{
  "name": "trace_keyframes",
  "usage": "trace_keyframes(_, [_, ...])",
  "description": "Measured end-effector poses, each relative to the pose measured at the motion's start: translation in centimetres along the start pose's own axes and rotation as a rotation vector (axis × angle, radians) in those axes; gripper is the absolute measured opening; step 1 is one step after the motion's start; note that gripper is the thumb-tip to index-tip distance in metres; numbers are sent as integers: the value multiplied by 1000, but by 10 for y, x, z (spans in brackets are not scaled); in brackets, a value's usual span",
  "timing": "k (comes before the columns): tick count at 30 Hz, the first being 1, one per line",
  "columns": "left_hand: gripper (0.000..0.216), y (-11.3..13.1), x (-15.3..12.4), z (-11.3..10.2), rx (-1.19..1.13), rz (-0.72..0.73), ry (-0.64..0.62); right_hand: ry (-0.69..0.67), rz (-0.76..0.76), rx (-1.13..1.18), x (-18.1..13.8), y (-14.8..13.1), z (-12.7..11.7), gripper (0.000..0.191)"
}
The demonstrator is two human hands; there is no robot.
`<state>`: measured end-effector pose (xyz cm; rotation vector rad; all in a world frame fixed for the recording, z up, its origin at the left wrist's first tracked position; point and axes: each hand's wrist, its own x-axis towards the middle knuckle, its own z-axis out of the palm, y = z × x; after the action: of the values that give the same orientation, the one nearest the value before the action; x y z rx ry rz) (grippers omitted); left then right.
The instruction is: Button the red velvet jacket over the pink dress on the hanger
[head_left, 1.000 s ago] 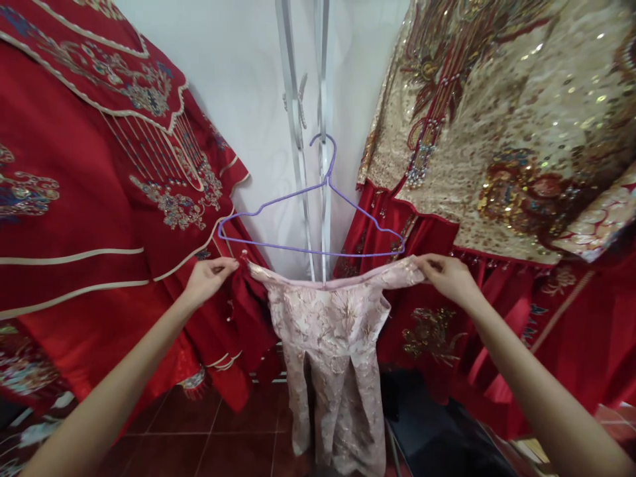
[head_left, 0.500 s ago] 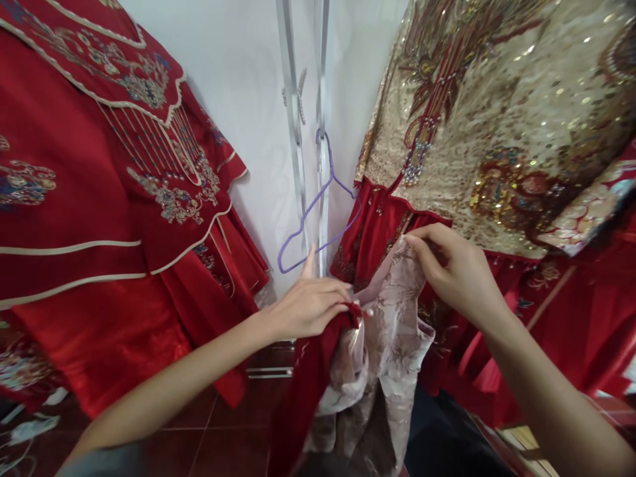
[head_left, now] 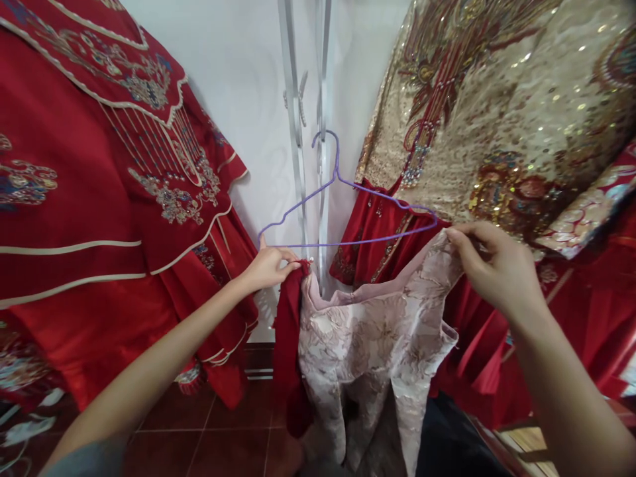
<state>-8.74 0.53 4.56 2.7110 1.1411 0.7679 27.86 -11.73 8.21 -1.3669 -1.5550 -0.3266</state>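
A pale pink floral brocade dress is stretched out between my hands, with its neckline up. My right hand pinches the right shoulder between thumb and fingers. Closed at the other side, my left hand pinches the top of a red cloth piece beside the dress's left shoulder. One of its fingers points up to the left corner of a purple hanger. The hanger hooks on a metal rail just above the dress, its right end close above my right hand. The dress's lower part runs down out of view.
White metal uprights stand against the pale wall. Red embroidered garments hang at left, and a gold sequined garment with red skirts hangs at right. Below lies a dark red tiled floor, with white cords at lower left.
My left hand has moved left and up with the red cloth, and my right hand slightly right, spreading the bunched dress wide. The hanger has swung round to face me.
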Motion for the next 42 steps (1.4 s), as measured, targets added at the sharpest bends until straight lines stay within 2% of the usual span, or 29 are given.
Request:
trace_keyframes(3, [21, 2, 5, 0, 50, 49, -17, 22, 9, -16, 1, 1, -1, 20])
trace_keyframes(8, [20, 33, 27, 14, 77, 260, -165, 6, 37, 2, -1, -1, -1, 21])
trace_keyframes(11, [19, 43, 44, 26, 80, 339, -237, 2, 66, 3, -3, 0, -2, 22])
trace_keyframes(15, [19, 40, 52, 34, 41, 322, -265, 42, 79, -24, -3, 7, -6, 20])
trace_keyframes(21, [19, 28, 31, 27, -46, 326, -247, 87, 98, -99, 0, 24, -12, 19])
trace_keyframes(25, [20, 29, 21, 22, -50, 315, -226, 105, 91, -108, 4, 27, -10, 18])
trace_keyframes(30, [19, 33, 21, 22, -38, 324, -223, 94, 65, -89, 9, 16, -8, 20])
trace_keyframes(38, [19, 29, 20, 23, -2, 285, -211, 108, 86, -112, 10, -9, -21, 19])
trace_keyframes(42, [18, 38, 19, 25, 3, 312, -219, 79, 53, -135, 17, -20, -16, 19])
